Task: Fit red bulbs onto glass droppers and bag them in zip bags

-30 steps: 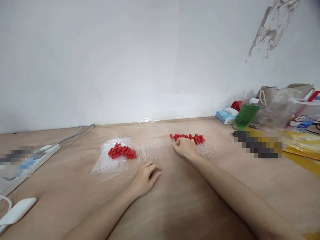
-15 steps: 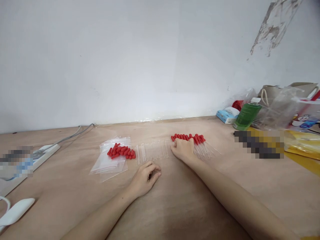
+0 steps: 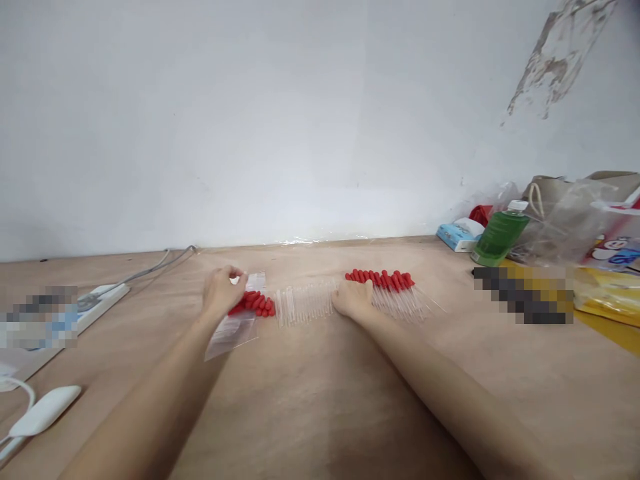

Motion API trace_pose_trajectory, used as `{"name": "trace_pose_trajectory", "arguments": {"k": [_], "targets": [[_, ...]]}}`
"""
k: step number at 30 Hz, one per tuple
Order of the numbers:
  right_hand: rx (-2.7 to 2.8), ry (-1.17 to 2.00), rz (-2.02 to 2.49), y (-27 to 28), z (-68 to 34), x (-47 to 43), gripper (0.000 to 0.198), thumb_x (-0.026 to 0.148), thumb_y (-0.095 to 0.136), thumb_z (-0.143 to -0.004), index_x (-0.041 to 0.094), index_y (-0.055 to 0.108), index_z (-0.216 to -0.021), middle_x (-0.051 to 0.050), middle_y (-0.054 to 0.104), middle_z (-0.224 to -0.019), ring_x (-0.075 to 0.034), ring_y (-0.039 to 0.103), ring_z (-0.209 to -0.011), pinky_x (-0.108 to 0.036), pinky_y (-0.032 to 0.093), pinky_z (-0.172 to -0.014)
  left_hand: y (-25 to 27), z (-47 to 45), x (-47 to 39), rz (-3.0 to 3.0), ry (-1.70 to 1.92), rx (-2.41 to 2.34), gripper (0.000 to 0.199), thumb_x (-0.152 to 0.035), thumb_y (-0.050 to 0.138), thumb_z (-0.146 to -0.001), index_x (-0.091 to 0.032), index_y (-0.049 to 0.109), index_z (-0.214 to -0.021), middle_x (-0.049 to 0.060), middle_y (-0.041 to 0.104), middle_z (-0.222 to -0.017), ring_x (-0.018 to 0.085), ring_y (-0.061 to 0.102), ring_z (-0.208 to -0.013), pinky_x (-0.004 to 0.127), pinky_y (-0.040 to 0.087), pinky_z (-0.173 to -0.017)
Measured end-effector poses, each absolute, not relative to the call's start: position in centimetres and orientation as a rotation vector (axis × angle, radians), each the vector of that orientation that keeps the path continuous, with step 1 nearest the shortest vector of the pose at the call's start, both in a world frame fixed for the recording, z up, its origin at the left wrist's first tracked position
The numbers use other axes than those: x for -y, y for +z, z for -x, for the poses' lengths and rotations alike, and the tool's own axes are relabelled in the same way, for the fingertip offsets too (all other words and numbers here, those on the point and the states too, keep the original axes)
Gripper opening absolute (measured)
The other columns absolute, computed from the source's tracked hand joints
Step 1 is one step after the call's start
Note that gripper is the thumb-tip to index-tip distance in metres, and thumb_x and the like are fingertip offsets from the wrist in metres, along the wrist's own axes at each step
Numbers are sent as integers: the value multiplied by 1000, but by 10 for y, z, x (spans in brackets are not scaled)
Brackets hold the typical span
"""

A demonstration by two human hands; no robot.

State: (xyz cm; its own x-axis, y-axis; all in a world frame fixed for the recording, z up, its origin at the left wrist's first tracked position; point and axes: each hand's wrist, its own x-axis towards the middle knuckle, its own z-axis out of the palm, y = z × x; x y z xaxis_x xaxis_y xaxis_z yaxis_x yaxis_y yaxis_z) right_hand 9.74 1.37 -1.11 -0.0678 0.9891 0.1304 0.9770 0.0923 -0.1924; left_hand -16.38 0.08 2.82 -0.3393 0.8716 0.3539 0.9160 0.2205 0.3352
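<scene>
My left hand (image 3: 221,292) is over the left side of a pile of red rubber bulbs (image 3: 259,303), its thumb and fingertips curled together. Whatever they pinch, if anything, cannot be made out. Clear plastic zip bags (image 3: 233,333) lie flat under the pile. A row of thin clear tubes (image 3: 305,301) stretches to the right of the bulbs. At that row's right end, my right hand (image 3: 353,298) rests with bent, closed fingers; what is in them is hidden. Just right of it lie several clear droppers (image 3: 400,301) topped with red bulbs (image 3: 383,279), side by side.
A white power strip (image 3: 103,307) and a white plug-like object (image 3: 47,410) are at left. On the right are a blue tissue pack (image 3: 457,237), a green bottle (image 3: 500,233), plastic bags (image 3: 565,220) and a yellow package (image 3: 607,293). A wall (image 3: 250,133) rises behind.
My left hand has moved forward and left, from in front of the tubes to the red bulb pile. My right hand stays by the tubes' right end, slightly shifted left. The view has shifted slightly.
</scene>
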Motion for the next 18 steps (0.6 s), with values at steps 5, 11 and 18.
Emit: {"name": "trace_pose_trajectory", "arguments": {"k": [5, 11, 18], "targets": [[2083, -133, 1807, -14, -121, 14, 27, 28, 35, -84, 13, 57, -82, -10, 64, -75, -21, 58, -69, -35, 24, -73, 34, 201, -33, 1773, -497, 2619, 26, -42, 55, -65, -17, 59, -66, 6, 65, -68, 24, 60, -69, 26, 40, -55], [2076, -274, 1623, -33, -158, 38, 24, 27, 35, -84, 15, 54, -74, -8, 65, -74, -19, 56, -68, -34, 24, -72, 33, 197, -42, 1863, -216, 2696, 23, -38, 60, -57, -18, 55, -48, 6, 60, -50, 26, 60, -61, 27, 38, -52], [2046, -256, 1633, -42, -162, 40, 23, 26, 35, -84, 16, 53, -75, -9, 64, -70, -21, 56, -63, -36, 26, -68, 35, 192, -44, 1886, -93, 2640, 29, -34, 54, -63, -19, 49, -39, 8, 54, -39, 27, 59, -58, 30, 39, -55]]}}
